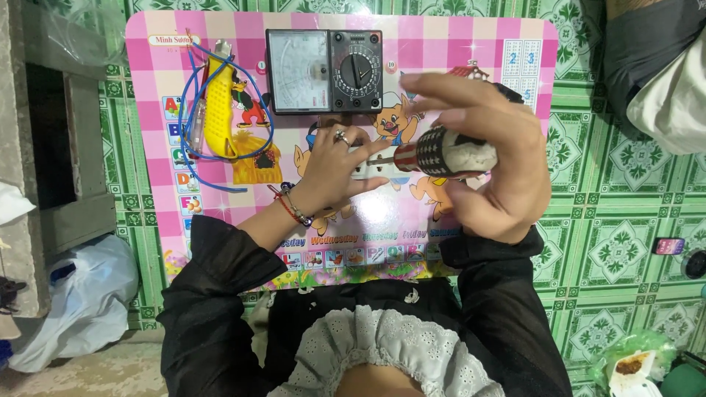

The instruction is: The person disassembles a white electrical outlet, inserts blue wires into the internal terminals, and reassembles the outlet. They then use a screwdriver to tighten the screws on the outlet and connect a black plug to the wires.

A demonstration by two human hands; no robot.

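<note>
My right hand grips a screwdriver by its ribbed black, white and red handle, the shaft pointing left. My left hand, with a ring and red bracelets, presses a small white part down on the pink cartoon-printed table top. The screwdriver tip meets that white part between my fingers. Behind my hands lies a black analog multimeter with a dial and a needle scale.
A yellow soldering iron with blue wires lies on the board's left side. Green patterned floor tiles surround the board. A white plastic bag sits left; a small phone-like device and a food bag lie right.
</note>
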